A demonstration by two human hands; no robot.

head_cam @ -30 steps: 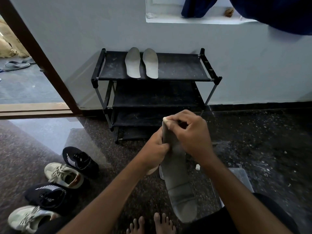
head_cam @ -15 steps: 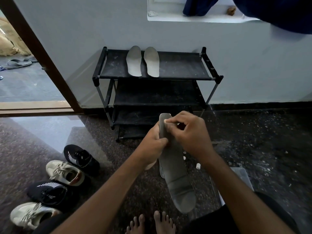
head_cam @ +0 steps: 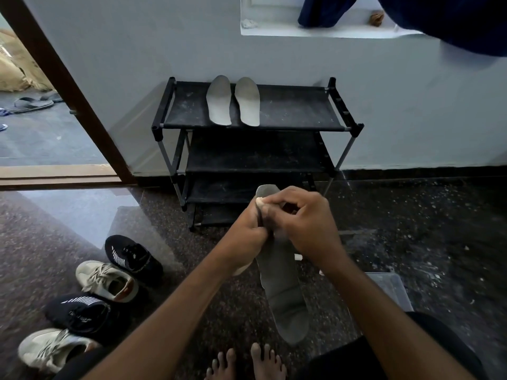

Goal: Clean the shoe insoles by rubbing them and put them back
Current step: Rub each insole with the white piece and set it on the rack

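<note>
Insole (head_cam: 282, 286) upright over floor, gripped by left hand (head_cam: 248, 234), rubbed near top by right hand (head_cam: 304, 223) pinching something pale; two insoles (head_cam: 233, 101) waiting on rack (head_cam: 288, 111), shoes (head_cam: 109, 281) still empty.

This is the entryway of a home, just inside an open doorway. A black metal-and-fabric three-tier shoe rack (head_cam: 256, 149) stands against a pale painted wall (head_cam: 137, 50), with a pair of grey foam insoles (head_cam: 233, 101) lying on its top shelf. Two black knit sneakers (head_cam: 131, 256) and two beige lace-up sneakers (head_cam: 105, 281) sit in a row on the speckled dark polished stone floor (head_cam: 41, 242). A brown wooden door frame (head_cam: 63, 86) opens onto an outside area where dark rubber sandals (head_cam: 30, 104) lie.
</note>
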